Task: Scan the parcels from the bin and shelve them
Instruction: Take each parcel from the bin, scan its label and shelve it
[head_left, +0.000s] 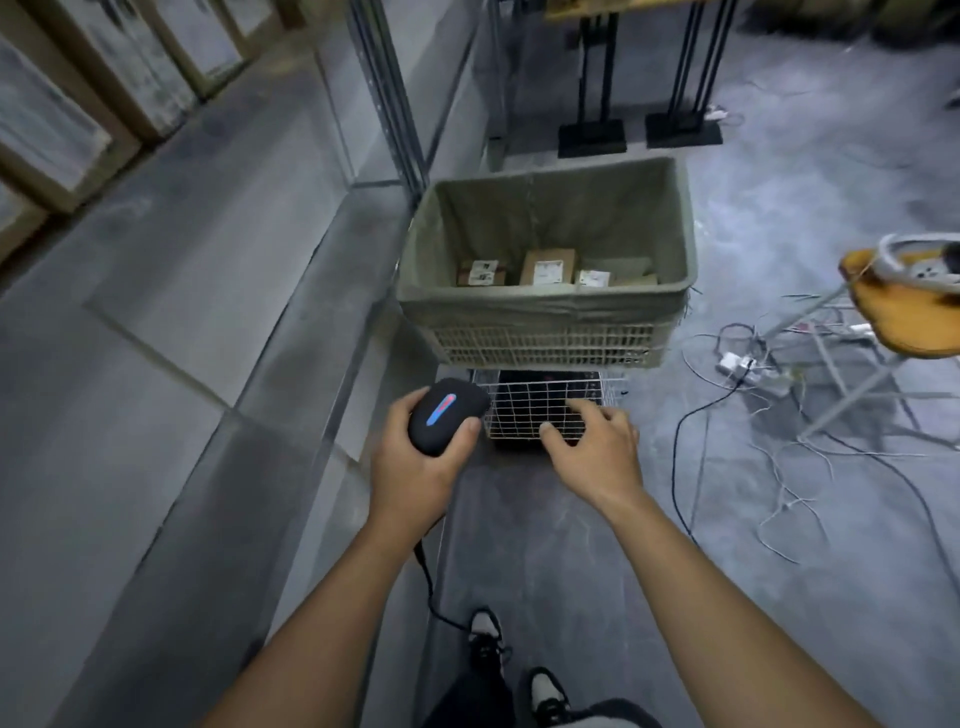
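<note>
Both forearms reach forward from the bottom of the view, above two sneakers on the grey floor. Curled round a black handheld barcode scanner (445, 415), the left hand (415, 467) holds it with the thumb along its right side; a blue and red light strip glows on the scanner's top, and a black cable trails from below the wrist toward the floor. Just right of it, the right hand (592, 441) is empty, fingers spread and relaxed, hovering over or resting on a small wire mesh basket (540, 410); contact cannot be told for sure.

Beyond both hands stands the bin (545, 312), a slatted crate lined with olive fabric. At its bottom lie three or so small cardboard parcels (548, 266), each with a white label. To the left of the left hand runs the grey shelf (171, 332), with larger brown boxes at its far left end.

As for progress, I judge the work well along: the bin looks nearly drained, only these few parcels remaining to be picked out, scanned and shelved. No parcel is in hand, so the next pick has not begun.

Labels on the parcels show dark print, but it is too small and blurred to read. No brand is legible on the scanner.
</note>
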